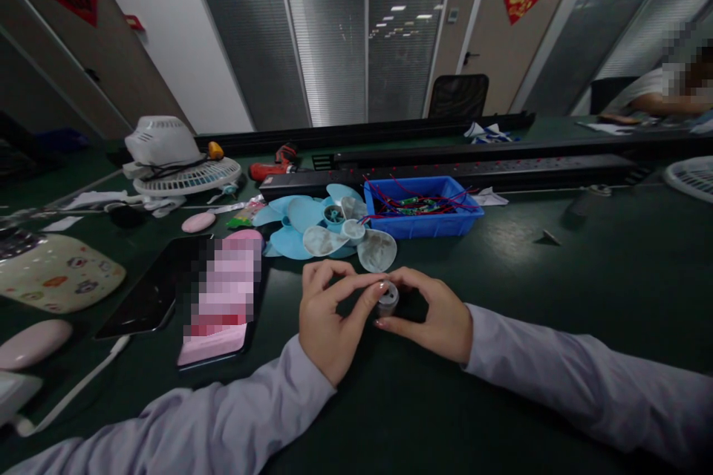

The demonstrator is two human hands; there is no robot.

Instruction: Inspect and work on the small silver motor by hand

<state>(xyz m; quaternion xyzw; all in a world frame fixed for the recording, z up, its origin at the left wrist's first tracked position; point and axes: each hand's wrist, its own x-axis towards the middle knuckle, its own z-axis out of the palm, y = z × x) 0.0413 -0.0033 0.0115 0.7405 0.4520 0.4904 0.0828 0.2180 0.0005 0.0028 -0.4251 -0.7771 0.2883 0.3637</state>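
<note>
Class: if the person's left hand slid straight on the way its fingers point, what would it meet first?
Most likely the small grey cylindrical part that the left hand already pinches, then the right hand.

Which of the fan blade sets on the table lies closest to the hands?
The translucent grey-white blade set, just beyond the hands; the light blue blade set lies behind it, farther away.

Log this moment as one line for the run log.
left hand: pinching small metal cylinder | right hand: gripping same cylinder | behind: fan blades, blue bin with wires | left: phones
</note>
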